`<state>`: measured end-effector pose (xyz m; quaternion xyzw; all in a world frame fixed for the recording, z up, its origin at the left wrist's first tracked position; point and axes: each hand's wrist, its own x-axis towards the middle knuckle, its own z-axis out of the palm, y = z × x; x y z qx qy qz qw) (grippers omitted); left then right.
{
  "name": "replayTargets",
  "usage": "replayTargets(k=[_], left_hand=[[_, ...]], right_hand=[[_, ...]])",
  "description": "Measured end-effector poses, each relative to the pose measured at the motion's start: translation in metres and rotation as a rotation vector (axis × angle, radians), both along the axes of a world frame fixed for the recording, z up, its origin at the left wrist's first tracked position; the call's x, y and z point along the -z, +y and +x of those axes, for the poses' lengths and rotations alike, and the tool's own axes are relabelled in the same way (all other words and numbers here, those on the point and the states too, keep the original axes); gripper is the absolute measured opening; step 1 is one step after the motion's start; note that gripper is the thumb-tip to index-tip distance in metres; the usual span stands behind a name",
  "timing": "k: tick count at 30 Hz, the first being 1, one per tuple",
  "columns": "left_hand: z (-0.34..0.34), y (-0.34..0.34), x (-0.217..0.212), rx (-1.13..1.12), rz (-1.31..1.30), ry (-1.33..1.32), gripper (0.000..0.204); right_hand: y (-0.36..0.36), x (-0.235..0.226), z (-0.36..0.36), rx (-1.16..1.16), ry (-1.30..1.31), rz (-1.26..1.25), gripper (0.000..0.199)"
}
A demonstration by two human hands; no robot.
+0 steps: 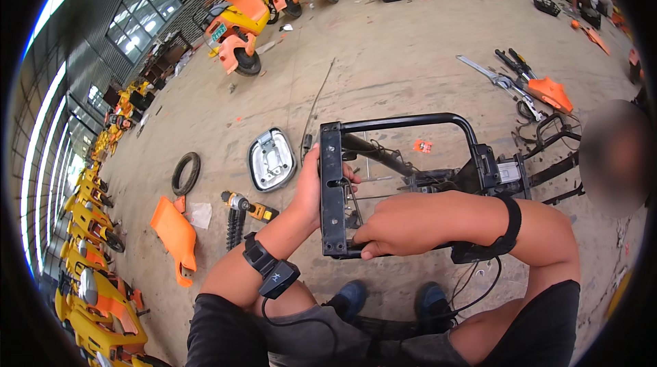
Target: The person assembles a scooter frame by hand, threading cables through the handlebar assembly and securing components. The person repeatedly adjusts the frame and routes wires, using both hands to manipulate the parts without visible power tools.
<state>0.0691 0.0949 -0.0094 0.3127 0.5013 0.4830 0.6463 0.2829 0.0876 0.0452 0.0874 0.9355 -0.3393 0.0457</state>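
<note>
A wide concrete floor [410, 59] holds stripped orange and yellow scooters [236, 21], loose orange panels [174, 233] and a bare tyre [185, 172]. At its centre the person holds a black metal frame [404, 161] upright in front of the knees, already free of any scooter and still trailing cables; whether more is to come off it cannot be told. The left hand [311, 189] wraps the frame's flat upright bar, fingers curled behind it. The right hand [397, 226] closes over the lower rail, fingers pressed together. A grey moulded tray [272, 159] and a yellow power drill [250, 207] lie just beside. A small orange tag [423, 146] lies on the floor beyond the frame.
</note>
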Motion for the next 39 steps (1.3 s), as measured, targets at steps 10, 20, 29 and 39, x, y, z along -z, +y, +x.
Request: replayTargets(k=[10,20,29,39], left_hand=[[-0.001,-0.001,0.0,-0.025,0.032,-0.005,0.067],[0.0,-0.004,0.001,-0.071,0.005,-0.007,0.066],[0.002,-0.001,-0.001,-0.034,-0.004,0.014,0.068],[0.001,-0.004,-0.005,0.029,0.041,0.033,0.064]], right_hand=[[0.005,-0.004,0.01,0.057,-0.176,0.204,0.027],[0.021,-0.029,0.034,0.262,-0.139,0.079,0.031],[0.036,-0.039,0.022,0.55,0.403,-0.366,0.025],[0.06,-0.025,-0.015,0.731,0.632,-0.59,0.029]])
